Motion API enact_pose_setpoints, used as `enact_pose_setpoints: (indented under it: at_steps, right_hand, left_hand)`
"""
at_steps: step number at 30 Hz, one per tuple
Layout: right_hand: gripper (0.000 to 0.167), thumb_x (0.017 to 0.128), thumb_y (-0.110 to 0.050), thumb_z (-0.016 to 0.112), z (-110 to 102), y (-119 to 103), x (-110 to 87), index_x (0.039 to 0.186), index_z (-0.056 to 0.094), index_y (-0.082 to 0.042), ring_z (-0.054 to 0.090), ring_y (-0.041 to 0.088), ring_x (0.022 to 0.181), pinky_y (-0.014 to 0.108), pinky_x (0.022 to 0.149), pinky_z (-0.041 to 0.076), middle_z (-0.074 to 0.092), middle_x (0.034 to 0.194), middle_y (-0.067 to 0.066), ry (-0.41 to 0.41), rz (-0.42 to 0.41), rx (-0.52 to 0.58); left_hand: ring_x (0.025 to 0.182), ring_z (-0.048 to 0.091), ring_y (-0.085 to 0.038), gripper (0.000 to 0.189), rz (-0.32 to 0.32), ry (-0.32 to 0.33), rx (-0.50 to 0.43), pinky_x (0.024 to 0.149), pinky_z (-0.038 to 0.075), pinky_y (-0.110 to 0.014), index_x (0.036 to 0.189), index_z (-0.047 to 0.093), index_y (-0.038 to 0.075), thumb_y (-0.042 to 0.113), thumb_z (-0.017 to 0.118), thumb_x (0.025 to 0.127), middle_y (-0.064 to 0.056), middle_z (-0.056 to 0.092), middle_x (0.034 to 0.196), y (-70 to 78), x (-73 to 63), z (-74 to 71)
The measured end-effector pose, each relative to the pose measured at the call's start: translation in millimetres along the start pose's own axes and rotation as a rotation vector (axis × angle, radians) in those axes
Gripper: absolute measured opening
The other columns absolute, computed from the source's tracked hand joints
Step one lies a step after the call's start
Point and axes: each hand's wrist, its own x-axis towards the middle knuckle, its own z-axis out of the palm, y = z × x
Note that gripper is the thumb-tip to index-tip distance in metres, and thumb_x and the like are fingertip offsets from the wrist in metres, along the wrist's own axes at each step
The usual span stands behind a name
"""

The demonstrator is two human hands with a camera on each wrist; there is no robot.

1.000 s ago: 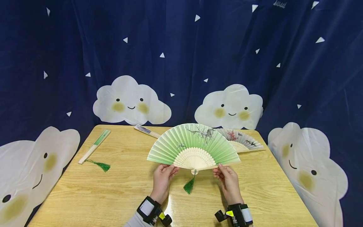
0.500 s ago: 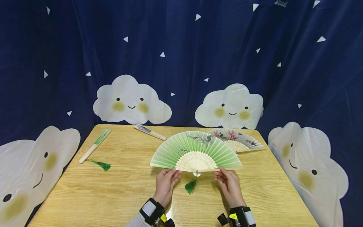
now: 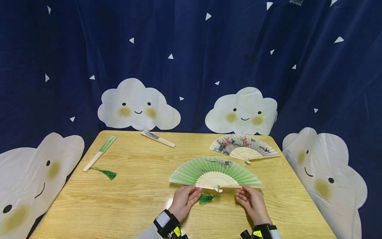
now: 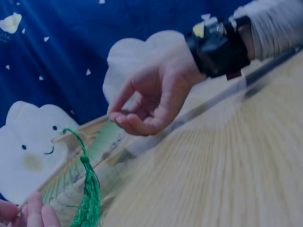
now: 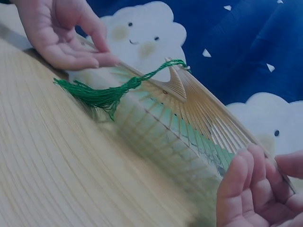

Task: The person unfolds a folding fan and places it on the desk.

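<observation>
The left hand (image 3: 183,201) and right hand (image 3: 254,203) pinch the spread green fan (image 3: 191,171) tight, thumb against fingers. Its tassel (image 3: 206,199) dangles between them.

Half-round pleated folding fan (image 3: 216,176), green shading to whitish, grey branch motif (image 3: 220,162), cream openwork ribs (image 3: 216,179), green thread tassel (image 3: 206,199), grey-white pleated fan (image 3: 243,148) with pink and red blossoms, slim folded green-and-cream fan (image 3: 99,153), yellow-tan wood-grained tabletop (image 3: 134,186), navy cloth curtain (image 3: 182,30) with white triangles (image 3: 208,16).
</observation>
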Motion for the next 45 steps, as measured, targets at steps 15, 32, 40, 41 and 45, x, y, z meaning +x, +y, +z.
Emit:
enact_pose_setpoints:
  at_steps: [15,32,40,41,45]
  right_hand:
    - [0.031,0.103,-0.024,0.048,-50,-20,3.0,0.08,0.067,-0.015,0.069,0.008,0.069,0.024,0.071,0.059,0.07,0.072,-0.003,0.025,0.073,-0.049]
    - [0.032,0.104,-0.025,0.046,-81,-37,7.4,0.084,0.067,-0.012,0.071,0.01,0.073,0.026,0.073,0.06,0.072,0.078,0.001,-0.023,0.151,-0.091]
    - [0.033,0.103,-0.024,0.047,-83,-38,7.3,0.082,0.068,-0.012,0.072,0.011,0.073,0.026,0.072,0.06,0.073,0.077,0.001,-0.005,0.161,-0.103]
    - [0.033,0.104,-0.024,0.046,-84,-38,7.3,0.082,0.068,-0.011,0.072,0.011,0.073,0.026,0.072,0.06,0.073,0.077,0.001,-0.009,0.163,-0.103]
    - [0.035,0.104,-0.022,0.043,-88,-39,7.9,0.083,0.069,-0.011,0.072,0.012,0.075,0.026,0.073,0.06,0.073,0.079,0.002,-0.016,0.173,-0.096]
  left_hand:
    - [0.104,0.069,-0.029,0.031,-0.125,-0.057,0.027,0.096,0.054,-0.042,0.116,0.047,-0.013,0.011,0.044,0.097,-0.021,0.066,0.109,-17.8,8.4,28.9]
    - [0.074,0.073,-0.018,0.029,-0.114,-0.111,0.183,0.074,0.061,-0.04,0.117,0.046,-0.01,0.007,0.045,0.094,-0.009,0.07,0.091,-16.9,14.0,32.4]
    - [0.074,0.073,-0.02,0.029,-0.124,-0.104,0.189,0.075,0.061,-0.043,0.12,0.041,-0.006,0.011,0.041,0.098,-0.013,0.071,0.095,-11.9,12.2,26.3]
    - [0.074,0.073,-0.02,0.028,-0.121,-0.106,0.19,0.075,0.061,-0.043,0.121,0.04,-0.006,0.012,0.04,0.099,-0.013,0.071,0.094,-11.2,12.3,24.9]
    - [0.072,0.072,-0.018,0.029,-0.117,-0.118,0.194,0.075,0.061,-0.043,0.121,0.04,-0.007,0.012,0.039,0.099,-0.009,0.072,0.089,-7.2,13.4,20.6]
